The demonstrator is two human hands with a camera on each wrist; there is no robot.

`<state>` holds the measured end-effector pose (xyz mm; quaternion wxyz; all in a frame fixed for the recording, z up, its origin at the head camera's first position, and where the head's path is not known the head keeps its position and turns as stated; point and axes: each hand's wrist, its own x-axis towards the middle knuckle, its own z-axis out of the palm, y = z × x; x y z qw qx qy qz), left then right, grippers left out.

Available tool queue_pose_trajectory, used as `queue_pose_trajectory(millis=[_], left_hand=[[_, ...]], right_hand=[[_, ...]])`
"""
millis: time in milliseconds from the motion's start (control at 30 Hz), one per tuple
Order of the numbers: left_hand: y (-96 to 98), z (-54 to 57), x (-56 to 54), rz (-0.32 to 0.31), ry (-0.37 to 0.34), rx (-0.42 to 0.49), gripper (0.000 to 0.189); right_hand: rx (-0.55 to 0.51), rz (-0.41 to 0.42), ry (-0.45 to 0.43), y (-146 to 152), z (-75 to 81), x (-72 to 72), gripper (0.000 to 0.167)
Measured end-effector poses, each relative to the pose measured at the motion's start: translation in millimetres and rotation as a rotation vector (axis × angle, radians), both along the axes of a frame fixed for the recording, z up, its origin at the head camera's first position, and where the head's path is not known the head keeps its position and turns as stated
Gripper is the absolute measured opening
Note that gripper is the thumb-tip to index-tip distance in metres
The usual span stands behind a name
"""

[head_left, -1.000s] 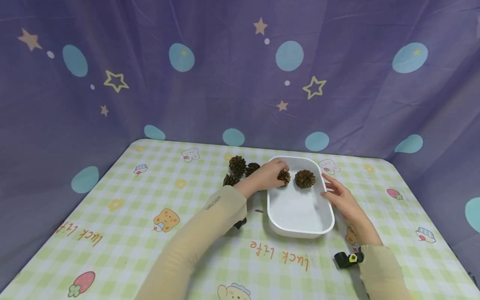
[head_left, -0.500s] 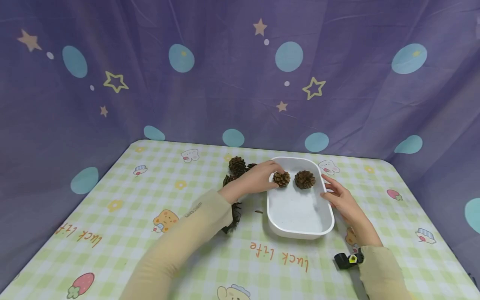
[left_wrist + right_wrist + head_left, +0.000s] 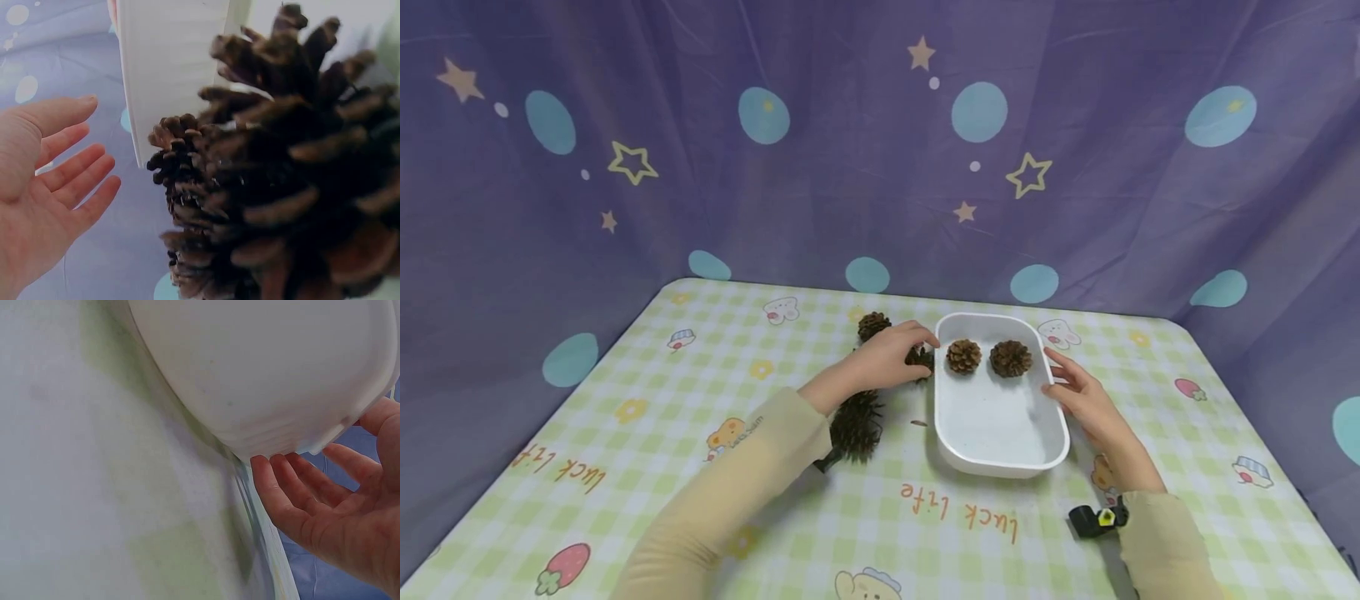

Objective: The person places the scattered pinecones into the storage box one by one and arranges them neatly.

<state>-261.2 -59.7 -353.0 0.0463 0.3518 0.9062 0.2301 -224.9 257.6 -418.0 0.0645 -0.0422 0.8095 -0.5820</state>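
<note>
In the head view my left hand (image 3: 887,357) hovers just left of the white tub (image 3: 1000,433), over the loose pine cones. Its fingers are spread and hold nothing in the left wrist view, with a large pine cone (image 3: 300,187) close to the camera. A dark pine cone (image 3: 919,362) shows beside its thumb and fingers. Two brown pine cones, one smaller (image 3: 963,357) and one rounder (image 3: 1011,359), lie in the tub's far end. My right hand (image 3: 1086,404) grips the tub's right side, thumb at the rim and fingertips against the outer wall (image 3: 269,412).
More pine cones lie left of the tub, one at the back (image 3: 874,325) and a dark spiky one (image 3: 857,427) near the left sleeve, partly covered by the arm. A small brown flake (image 3: 918,423) rests on the checked tablecloth (image 3: 647,358). A purple curtain (image 3: 865,208) hangs behind.
My left hand has let go of the smaller pine cone inside the tub and drawn back leftward over the loose cones. The right hand stays on the tub's side.
</note>
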Motion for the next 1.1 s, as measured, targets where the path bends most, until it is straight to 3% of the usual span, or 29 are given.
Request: queue_pose_trajectory(millis=[400,633,1100], left_hand=[[-20.8,0.2,10.2,-0.006,-0.007,0.011,0.038],[-30.2,-6.4,14.4,-0.013,0.023,0.005,0.038],[-43.3,-10.9,23.8,-0.021,-0.013,0.02,0.037]], right_hand=[[-0.008,-0.002,-0.005,0.1,-0.3,-1.3,0.064],[-0.027,-0.004,-0.012,-0.4,0.4,-0.3,0.066],[-0.042,-0.007,-0.014,-1.2,1.5,0.7,0.066]])
